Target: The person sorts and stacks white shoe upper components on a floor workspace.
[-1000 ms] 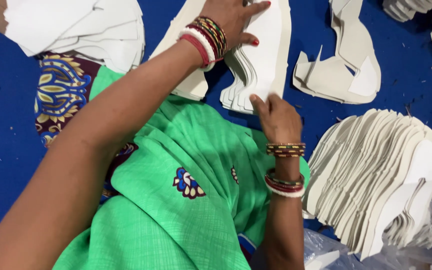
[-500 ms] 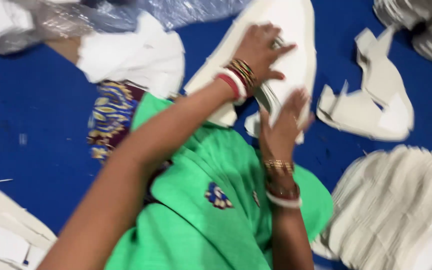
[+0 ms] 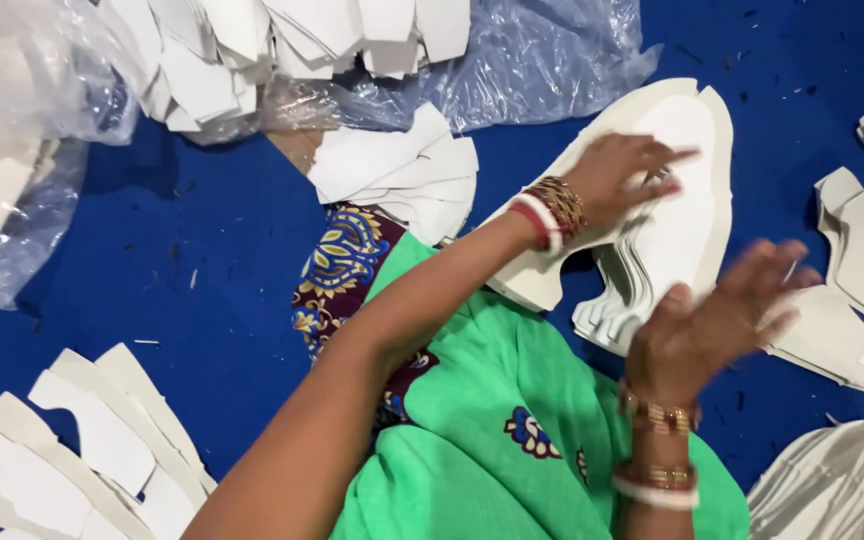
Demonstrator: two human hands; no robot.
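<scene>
The left hand [image 3: 624, 176] lay flat, fingers spread, pressing down on the stack of white cut-out pieces [image 3: 674, 225] in the upper right of the frame, gripping nothing. It sat in the same spot on that stack as 1 second earlier, so the pile was being held steady throughout. The right hand [image 3: 712, 325] had changed more: earlier it rested against the near edge of the stack with fingers tucked in, and now it had lifted off, open and blurred, palm turned toward the stack's right side, holding nothing that can be made out. Judging by that, the pile was being patted or squared up rather than picked apart.

The view had also shifted, since the clear plastic bag [image 3: 542, 60] of more white pieces showed along the top. Below the hands lay the green cloth [image 3: 512, 440] over the person's lap, and a fan of white pieces [image 3: 92, 460] sat at lower left on the blue surface [image 3: 182, 250].
</scene>
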